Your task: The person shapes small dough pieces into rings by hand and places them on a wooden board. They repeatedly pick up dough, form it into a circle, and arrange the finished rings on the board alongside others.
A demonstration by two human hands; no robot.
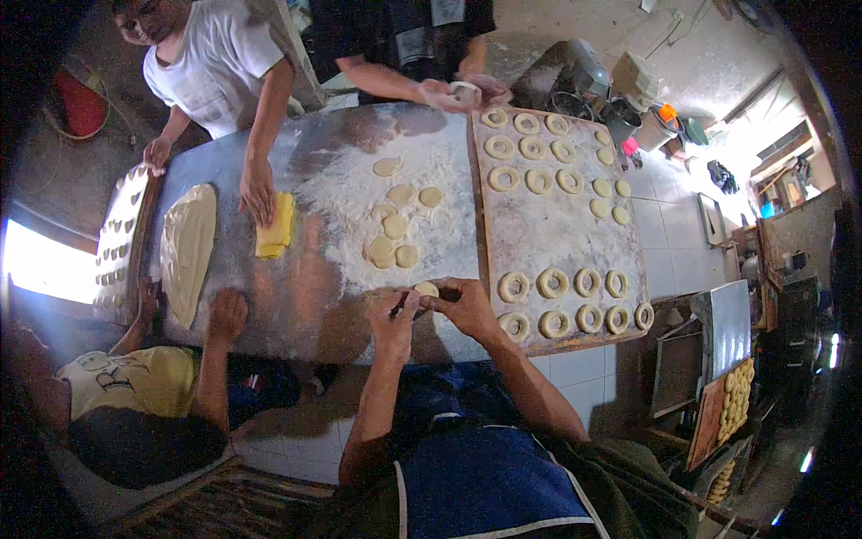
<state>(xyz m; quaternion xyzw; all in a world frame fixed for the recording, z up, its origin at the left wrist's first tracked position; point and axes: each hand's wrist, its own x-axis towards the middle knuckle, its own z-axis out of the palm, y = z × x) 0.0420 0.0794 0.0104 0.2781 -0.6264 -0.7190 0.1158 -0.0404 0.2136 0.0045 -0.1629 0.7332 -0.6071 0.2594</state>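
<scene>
Between my two hands, over the table's near edge, a small round piece of dough is held up. The fingers of my left hand pinch its left side, and those of my right hand grip it from the right. Just beyond, several flat dough discs lie on white flour, some overlapping. Right of my hands is a floured board with rows of dough rings at its near and far ends. Smaller dough rounds lie along its right side.
Across the table, a person's hands hold a dough ring. Another person's hand presses a yellow cloth beside a dough sheet. A third person sits at left. A rack holding a tray of dough pieces stands at right.
</scene>
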